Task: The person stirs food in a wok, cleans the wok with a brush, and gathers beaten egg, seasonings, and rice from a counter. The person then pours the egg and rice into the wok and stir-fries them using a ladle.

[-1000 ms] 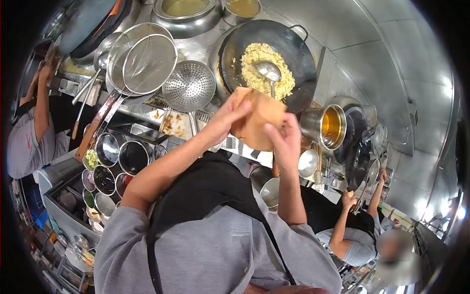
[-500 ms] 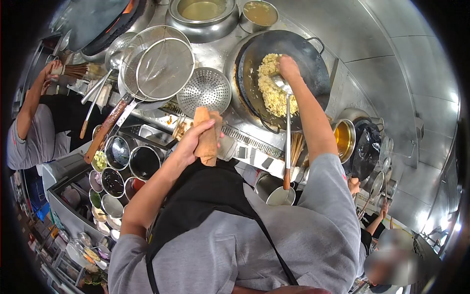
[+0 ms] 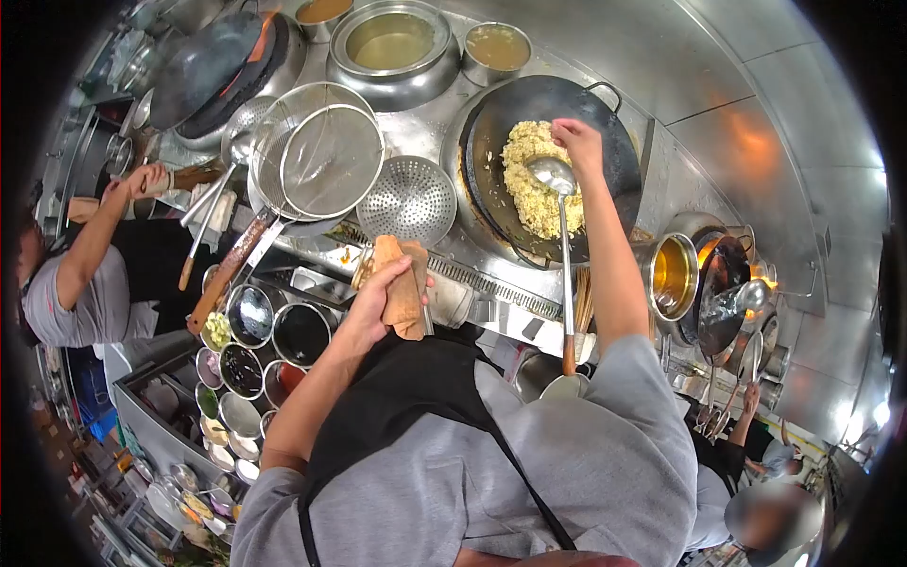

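Observation:
My left hand (image 3: 383, 295) grips a folded brown cloth (image 3: 401, 288) in front of my apron. Over the large wok (image 3: 614, 189), my right hand (image 3: 580, 146) is above the upper right side of a heap of fried rice (image 3: 531, 208). Its fingers are pinched together; whatever they may hold is too small to make out. A metal ladle (image 3: 552, 174) lies with its bowl on the rice, below that hand. The ladle's wooden-ended handle reaches over the wok's near rim, beside my right forearm.
Left of the wok are a perforated scoop (image 3: 408, 198) and wire strainers (image 3: 333, 161). Pots of liquid (image 3: 498, 47) stand behind. Seasoning containers (image 3: 250, 317) fill the lower left. A pot of oil (image 3: 673, 276) is at right, near another wok (image 3: 723, 293) with flames. Co-workers (image 3: 90, 283) stand on both sides.
The view has shifted, so the stove sits lower and further right. My right hand has moved slightly up and right over the rice. Flames and a ladle now show at the right-hand wok.

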A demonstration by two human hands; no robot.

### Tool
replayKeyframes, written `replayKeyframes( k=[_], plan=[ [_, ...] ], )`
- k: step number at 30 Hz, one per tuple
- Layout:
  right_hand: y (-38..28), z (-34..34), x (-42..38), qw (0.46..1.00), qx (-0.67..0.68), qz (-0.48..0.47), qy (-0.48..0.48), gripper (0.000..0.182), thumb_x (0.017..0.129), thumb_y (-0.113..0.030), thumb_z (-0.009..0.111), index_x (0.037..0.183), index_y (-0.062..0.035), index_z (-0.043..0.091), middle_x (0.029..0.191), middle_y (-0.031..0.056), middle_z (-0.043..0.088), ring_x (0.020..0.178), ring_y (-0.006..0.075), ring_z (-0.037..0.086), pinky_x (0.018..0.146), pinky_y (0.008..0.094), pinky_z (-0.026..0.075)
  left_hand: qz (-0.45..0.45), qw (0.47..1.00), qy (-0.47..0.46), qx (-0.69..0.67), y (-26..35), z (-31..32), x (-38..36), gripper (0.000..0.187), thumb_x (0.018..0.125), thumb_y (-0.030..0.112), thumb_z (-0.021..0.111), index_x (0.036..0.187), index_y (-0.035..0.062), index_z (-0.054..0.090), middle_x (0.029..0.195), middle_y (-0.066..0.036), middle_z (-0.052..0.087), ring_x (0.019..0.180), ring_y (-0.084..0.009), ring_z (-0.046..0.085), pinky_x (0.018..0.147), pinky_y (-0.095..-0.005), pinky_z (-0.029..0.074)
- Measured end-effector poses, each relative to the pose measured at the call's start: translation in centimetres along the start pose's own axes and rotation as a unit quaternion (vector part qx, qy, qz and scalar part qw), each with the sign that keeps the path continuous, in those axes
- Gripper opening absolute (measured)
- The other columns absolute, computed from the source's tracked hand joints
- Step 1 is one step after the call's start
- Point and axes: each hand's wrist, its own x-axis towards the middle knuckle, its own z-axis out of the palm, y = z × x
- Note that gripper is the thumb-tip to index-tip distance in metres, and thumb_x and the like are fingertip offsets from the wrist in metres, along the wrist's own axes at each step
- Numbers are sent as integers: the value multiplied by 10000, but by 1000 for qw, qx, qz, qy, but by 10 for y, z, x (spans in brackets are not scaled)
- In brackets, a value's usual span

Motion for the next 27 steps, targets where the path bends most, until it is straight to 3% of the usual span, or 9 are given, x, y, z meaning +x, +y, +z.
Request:
replayKeyframes(
  k=[3,9,11,13,14,19,22,25,27],
  plan=[
    [-34,-6,-73,911,405,81,-20,136,944,-2,613,1075,19,642,972,100,672,838,135,633,743,227,546,-32,999,-21,3,-6,-1,10,362,956,251,616,1234,41,517,1028,-119,640,855,-225,670,635,-347,580],
    [-172,-6,-265,788,600,34,-136,219,963,-50,601,1158,50,593,1041,159,633,907,181,615,783,256,542,-125,991,-32,42,-42,13,51,399,930,238,660,1256,69,503,1050,-99,611,880,-227,665,646,-340,579],
    [-217,-13,-317,785,576,-71,-217,242,969,-54,584,1173,75,593,1031,242,619,835,226,639,735,272,549,-151,985,-13,79,-52,34,60,416,939,325,650,1241,77,505,1047,-95,611,876,-234,662,675,-356,582],
    [-262,-26,-361,790,560,-48,-243,183,974,-43,566,1078,90,637,1007,247,618,739,220,640,672,247,533,-165,982,-23,93,-64,51,75,426,948,374,634,1227,80,505,1046,-94,609,874,-239,659,695,-358,582],
    [-268,-30,-364,809,493,-139,-287,125,984,-35,534,1049,43,606,975,200,608,660,192,603,581,248,522,-163,981,-13,107,-74,56,88,445,962,432,600,1209,76,499,1039,-104,605,886,-257,651,749,-396,579],
    [-304,-46,-408,894,358,-232,-139,378,992,-286,540,830,7,714,689,164,653,473,272,572,423,288,501,-166,983,23,75,-109,96,146,506,967,510,561,1198,64,499,1051,-114,594,943,-275,646,851,-475,546],
    [-281,-76,-402,896,286,-323,-105,129,898,-59,619,789,-5,660,749,109,615,583,208,566,519,275,501,-188,976,77,83,-128,108,168,481,928,451,618,1155,43,502,941,-117,636,863,-277,669,765,-472,566],
    [-228,-100,-402,959,-74,-230,151,74,780,-17,744,825,32,712,762,88,628,729,195,600,679,287,478,-166,978,104,78,-140,103,182,388,906,348,642,1106,46,504,916,-118,645,805,-282,676,691,-477,576],
    [-141,-106,-377,956,-232,-82,157,303,845,-76,719,1124,31,669,1066,116,614,936,229,604,782,322,485,-154,977,131,61,-139,108,181,317,889,259,647,1074,45,501,909,-127,643,757,-295,679,650,-486,581]
  ],
)
